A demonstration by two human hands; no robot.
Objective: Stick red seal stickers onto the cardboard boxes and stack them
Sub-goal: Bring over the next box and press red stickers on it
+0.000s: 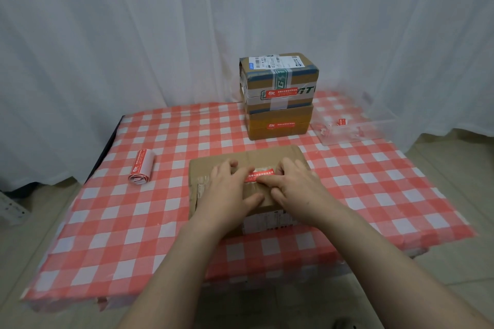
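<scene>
A flat cardboard box [270, 159] lies in front of me on the checked tablecloth. A red seal sticker [260, 175] lies across its top. My left hand [230, 189] rests on the box, its fingertips on the sticker's left end. My right hand [296, 184] presses the sticker's right end with its fingers; part of the sticker is hidden under both hands. Behind stand two stacked boxes, the upper box [280, 77] on the lower box [278, 123], each with a red sticker on its front.
A roll of red seal stickers [141, 167] lies on the cloth to the left. A clear plastic tray [355, 128] with red scraps sits at the right, beside the stack. White curtain hangs behind the table [133, 222].
</scene>
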